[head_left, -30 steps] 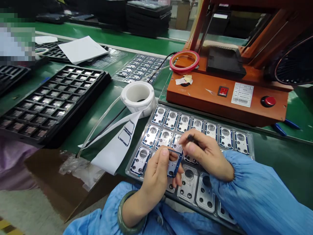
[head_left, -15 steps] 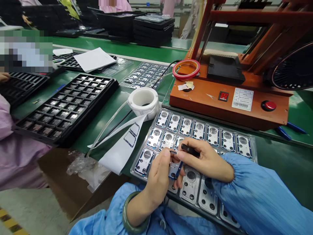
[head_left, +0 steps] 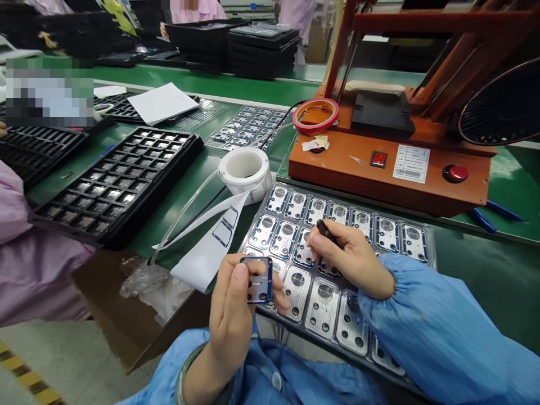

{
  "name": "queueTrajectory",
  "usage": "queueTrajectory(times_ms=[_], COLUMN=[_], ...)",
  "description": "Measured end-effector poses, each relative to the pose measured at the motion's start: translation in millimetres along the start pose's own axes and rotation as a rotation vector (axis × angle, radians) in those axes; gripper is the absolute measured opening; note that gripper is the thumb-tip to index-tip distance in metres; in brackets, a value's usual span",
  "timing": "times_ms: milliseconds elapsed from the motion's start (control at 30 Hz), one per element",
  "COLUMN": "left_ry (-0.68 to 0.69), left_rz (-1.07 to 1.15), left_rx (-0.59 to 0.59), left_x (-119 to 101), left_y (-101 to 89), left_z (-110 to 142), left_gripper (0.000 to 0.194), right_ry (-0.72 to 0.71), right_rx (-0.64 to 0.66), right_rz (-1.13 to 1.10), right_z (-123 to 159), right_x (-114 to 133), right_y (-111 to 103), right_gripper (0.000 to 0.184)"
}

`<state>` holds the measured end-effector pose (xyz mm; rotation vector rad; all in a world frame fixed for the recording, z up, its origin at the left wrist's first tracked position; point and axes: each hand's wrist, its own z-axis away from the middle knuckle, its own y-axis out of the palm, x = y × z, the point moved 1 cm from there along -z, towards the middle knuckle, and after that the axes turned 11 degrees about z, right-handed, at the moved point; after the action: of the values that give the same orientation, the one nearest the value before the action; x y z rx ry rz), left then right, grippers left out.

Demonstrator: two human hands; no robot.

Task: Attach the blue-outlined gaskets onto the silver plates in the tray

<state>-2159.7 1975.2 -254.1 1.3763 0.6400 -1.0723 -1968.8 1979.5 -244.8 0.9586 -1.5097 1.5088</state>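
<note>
My left hand (head_left: 236, 298) is closed on a small silver plate with a blue border (head_left: 265, 281), gripping its edges in front of the tray's left side. The plate has a large round opening and small dark holes. Over the middle of the clear blister tray (head_left: 436, 256), my right hand (head_left: 348, 253) is closed around a slim black tool (head_left: 327, 232); its working end is hidden, so its kind is unclear. Rows of similar plates (head_left: 284, 239) lie in the tray, some with blue borders. A few are hidden behind my right hand and sleeve.
Left of the tray stands a white label roll (head_left: 247, 171), its strip hanging forward. An orange press machine (head_left: 388, 174), carrying red tape (head_left: 315, 115), stands behind. A black tray of small parts (head_left: 118, 180), an open carton (head_left: 126, 320) and a pink-sleeved co-worker (head_left: 34, 253) are left.
My left hand has moved left, away from my right hand, with the plate turned more face-on. My right hand stays over the tray, the black tool now tilted more upright.
</note>
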Motion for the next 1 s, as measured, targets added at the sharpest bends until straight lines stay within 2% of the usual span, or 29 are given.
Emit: queueTrajectory(times_ms=[67,100,200,267,367,467,533,633,767,867,1000], left_ry=[0.084,0.155,0.463,0.625,0.733,0.783,0.862,1.016,1.017,1.043,1.088], left_rz=[-0.268,-0.430,-0.840,-1.013,-1.201,-1.240,-1.187,-1.141,-1.225,-1.271,-1.248], left_rx=[-0.020,0.017,0.108,0.078,0.064,0.061,0.083,0.203,0.340,0.364,0.331], left_x=[-1,1,10,16,23,24,24,28,43,52,59], left_y=[-8.9,-13.3,-24.3,-27.5,-25.4,-23.9,-27.6,-39.6,-55.6,-59.1,-58.3], left_z=[2,1,-6,-11,-15,-12,-6,5,14,15,12], left_gripper=[0.023,0.023,0.017,0.014,0.008,0.033,0.042,0.039,0.033,0.034,0.033], right_ry=[0.009,0.015,0.017,0.006,0.009,0.028,0.034,0.033,0.042,0.039,0.027], right_rx=[0.001,0.002,0.001,0.001,-0.003,-0.013,-0.011,-0.005,-0.005,-0.015,-0.023], right_rz=[0.019,0.027,0.045,0.053,0.053,0.046,0.052,0.070,0.097,0.124,0.194], right_z=[0,-1,-1,0,-1,-1,-1,-1,0,1,1], right_x=[0,0,0,0,0,1,1,0,-1,-2,-3], right_y=[1,1,1,1,0,0,0,0,0,0,1], right_gripper=[0.037,0.037,0.035,0.034,0.033,0.035,0.035,0.036,0.038,0.039,0.039])
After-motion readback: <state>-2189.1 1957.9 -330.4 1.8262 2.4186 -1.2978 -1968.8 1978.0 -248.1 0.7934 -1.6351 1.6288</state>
